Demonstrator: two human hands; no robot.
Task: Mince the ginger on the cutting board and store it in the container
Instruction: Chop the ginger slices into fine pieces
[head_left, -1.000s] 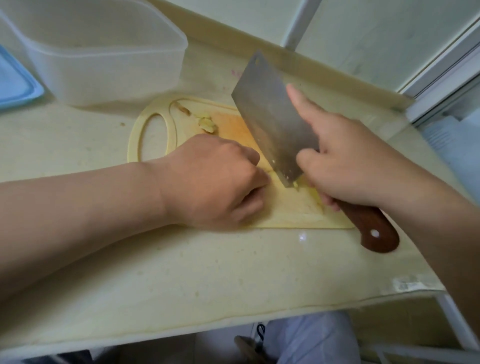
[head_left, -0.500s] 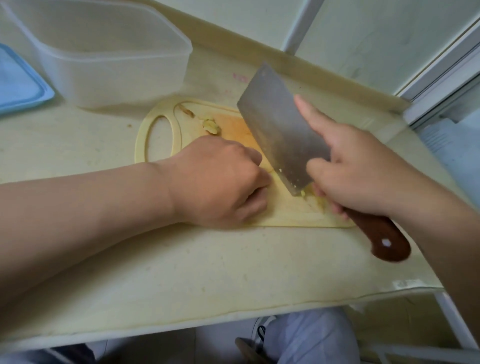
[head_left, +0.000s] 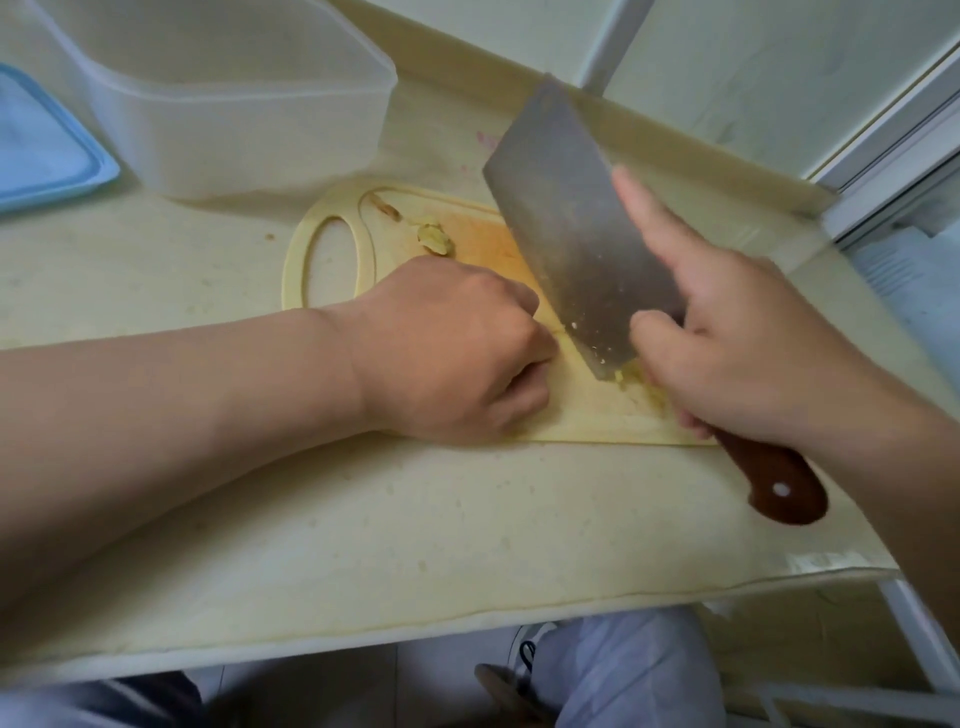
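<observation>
Steel cleaver (head_left: 571, 244) in right hand (head_left: 737, 353), left hand (head_left: 452, 353) curled on plastic cutting board (head_left: 597, 415)

No legible text; pink marks (head_left: 485, 139) on counter (head_left: 363, 519) and pale edge sticker (head_left: 826, 561) unreadable

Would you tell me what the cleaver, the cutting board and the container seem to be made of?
The broad rectangular cleaver looks like dull grey steel, with a glossy reddish-brown riveted handle, probably wood. The pale yellow cutting board seems smooth plastic, given its moulded handle loop. The translucent rectangular container looks like frosted plastic.
</observation>
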